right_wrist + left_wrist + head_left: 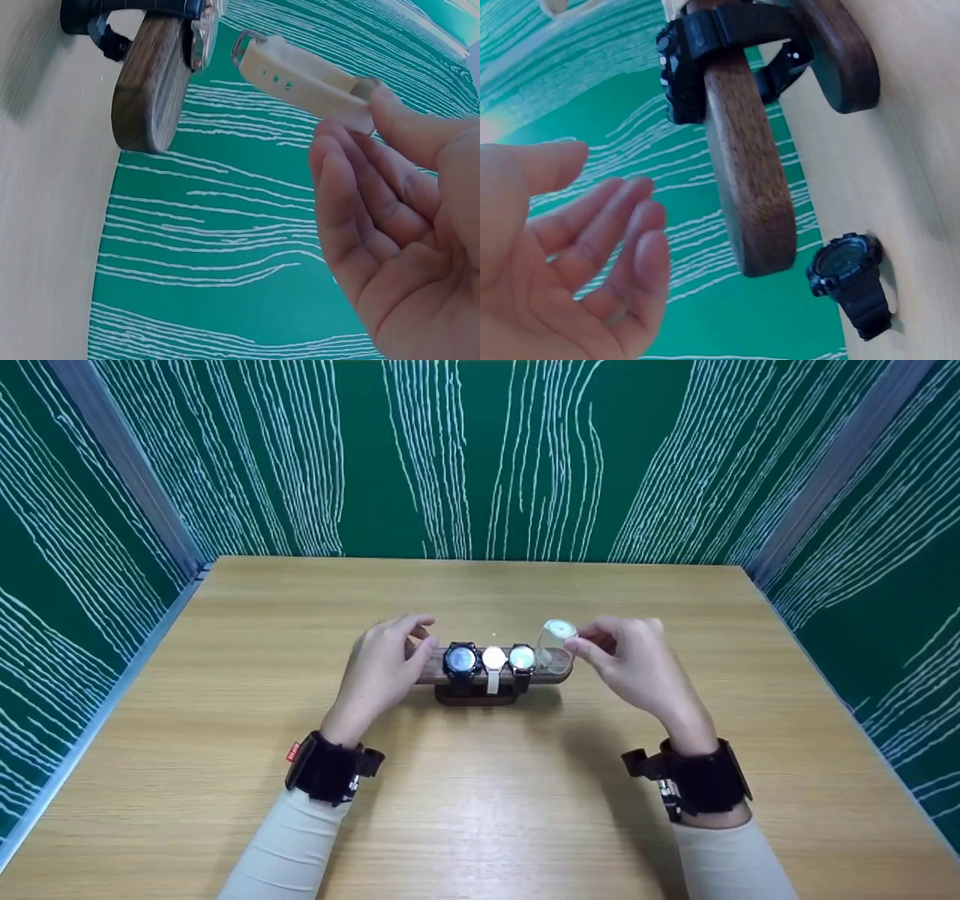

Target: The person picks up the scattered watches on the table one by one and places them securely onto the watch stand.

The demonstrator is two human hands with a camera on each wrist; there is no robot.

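A wooden watch stand [429,672] bears a bulky black watch [461,658], a slim watch with a white strap [493,660] and a watch with a dark strap [522,658]. At its right end, my right hand [637,660] pinches a watch with a pale, translucent strap [559,628] between thumb and fingers. In the right wrist view this watch's strap [300,79] appears looped, apart from the stand's end [146,90]. My left hand [577,255] is beside the stand's left end, fingers loosely bent and holding nothing.
Another black watch [847,262] lies on the table near the stand's left end, seen in the left wrist view; the left hand seems to hide it in the head view. The wooden table [480,802] meets green, white-streaked walls [645,457] behind and at the sides.
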